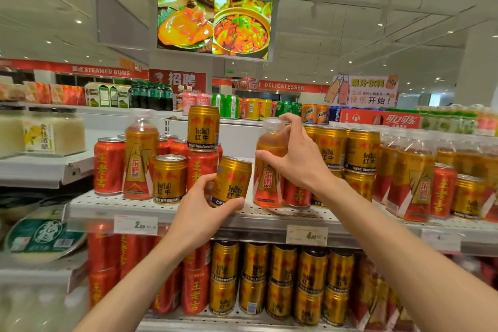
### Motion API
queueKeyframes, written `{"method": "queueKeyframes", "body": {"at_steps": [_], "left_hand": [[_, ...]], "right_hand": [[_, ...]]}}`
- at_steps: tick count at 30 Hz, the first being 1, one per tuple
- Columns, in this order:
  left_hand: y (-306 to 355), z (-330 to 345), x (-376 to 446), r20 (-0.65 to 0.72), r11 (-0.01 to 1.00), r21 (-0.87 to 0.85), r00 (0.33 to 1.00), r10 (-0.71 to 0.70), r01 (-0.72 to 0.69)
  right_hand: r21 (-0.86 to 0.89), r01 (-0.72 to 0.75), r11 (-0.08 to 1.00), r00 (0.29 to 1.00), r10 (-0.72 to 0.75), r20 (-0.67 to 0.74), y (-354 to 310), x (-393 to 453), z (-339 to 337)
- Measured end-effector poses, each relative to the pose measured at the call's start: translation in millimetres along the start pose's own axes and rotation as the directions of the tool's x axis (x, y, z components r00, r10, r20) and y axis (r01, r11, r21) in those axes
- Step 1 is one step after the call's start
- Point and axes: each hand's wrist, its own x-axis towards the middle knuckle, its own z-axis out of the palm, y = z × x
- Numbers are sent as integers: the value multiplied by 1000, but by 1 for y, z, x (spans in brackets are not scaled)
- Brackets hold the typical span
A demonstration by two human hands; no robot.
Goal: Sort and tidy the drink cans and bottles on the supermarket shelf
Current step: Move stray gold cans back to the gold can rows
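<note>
My left hand (200,206) grips a gold Red Bull can (231,181), tilted slightly, just above the front of the white perforated shelf (140,207). My right hand (296,155) grips the upper part of an amber drink bottle (268,167) with a clear cap that stands on the shelf right of the can. To the left stand red Wanglaoji cans (108,166), another amber bottle (140,155), a gold can (169,178) and a gold can stacked on a red one (203,128). Gold cans (361,149) and more amber bottles (412,175) fill the right side.
The shelf below holds rows of red cans (194,288) and stacked gold cans (283,283). Price tags (135,224) hang on the shelf edge. Jars (54,133) sit on a shelf at the left. A food screen (214,23) hangs overhead.
</note>
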Motion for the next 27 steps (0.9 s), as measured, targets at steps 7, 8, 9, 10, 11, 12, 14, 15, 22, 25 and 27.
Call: {"method": "queueKeyframes", "body": {"at_steps": [7,8,9,10,11,12,14,15,22,25,27], "left_hand": [[1,3,1,-30,1000,11,999,-19,19],[1,3,1,-29,1000,11,999,-20,20],[2,3,1,-27,1000,12,999,-18,19],[2,3,1,-22,1000,18,1000,-19,19],[4,3,1,-18,1000,26,1000,-16,16],[5,4,1,-13,999,37,1000,-15,15],[10,9,4,2,999,53,1000,-12,12],[13,12,5,14,998,63,1000,-11,11],[34,53,31,134,992,125,991,-25,8],[31,66,43,189,990,130,979,-75,51],[28,69,52,217,987,140,971,-105,75]], "right_hand": [[155,32,987,998,-24,-52,-2,-8,1],[191,16,982,998,-4,-62,-2,-9,-3],[224,-2,975,997,18,-69,-2,-9,-7],[251,-18,968,997,38,-73,-1,-10,-13],[263,-36,964,996,57,-72,0,-11,-20],[266,-51,963,995,71,-65,1,-13,-27],[255,-67,965,996,81,-45,4,-19,-41],[244,-69,967,996,80,-37,6,-23,-47],[243,-151,958,988,157,-8,34,-59,-79],[242,-180,953,982,187,-4,45,-72,-84],[243,-194,950,980,198,9,50,-78,-84]]}}
